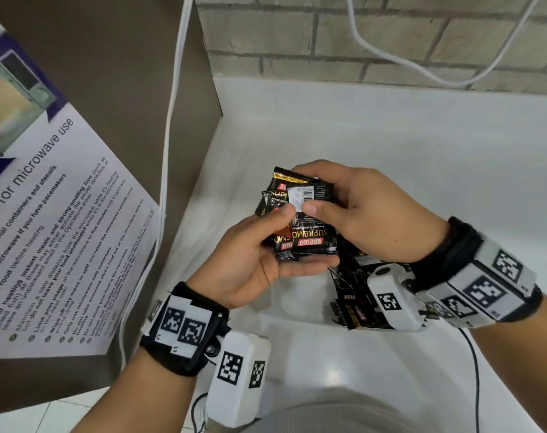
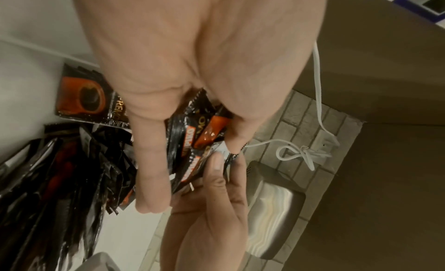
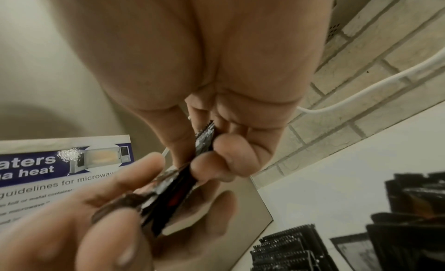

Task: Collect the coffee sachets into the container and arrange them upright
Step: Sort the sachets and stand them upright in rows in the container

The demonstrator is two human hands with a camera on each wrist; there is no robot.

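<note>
Head view, centre of frame: the left hand cups a small stack of glossy black foil coffee sachets, thumb pressed on top, while the right hand pinches the same stack from the right. More black sachets lie below the right wrist on the white counter; whether a container holds them, I cannot tell.

Left wrist view: fingers curl round the stack; loose sachets fill the lower left.

Right wrist view: thumb and fingers clamp the stack edge-on; a blue-and-white microwave notice sits at left.
</note>
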